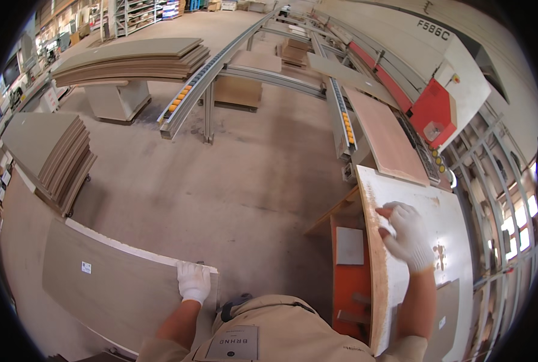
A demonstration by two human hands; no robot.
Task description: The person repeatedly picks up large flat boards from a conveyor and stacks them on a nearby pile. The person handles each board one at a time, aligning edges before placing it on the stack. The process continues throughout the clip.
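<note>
My left hand [193, 282], in a white glove, lies at the near right corner of a long grey-brown panel [124, 283]. Its fingers bend over the panel's pale long edge; their tips are hidden. A small white label [86, 267] sticks to the panel's face. Over the white-topped worktable [456, 223], my right hand [406, 232] hovers near the worn wooden edge. Its glove leaves the thumb and a fingertip bare. The fingers are loosely bent, with a gap to the thumb and nothing visible between them. Beside my right forearm, another labelled grey panel [447, 320] rests on the worktable.
Stacked panels [45, 145] stand at left, with another stack [130, 60] on a pale base behind. Roller rails [187, 90] run away ahead. A pinkish board [384, 133] lies beside the machine's red housing [432, 114]. Orange shelving [349, 283] sits under the worktable.
</note>
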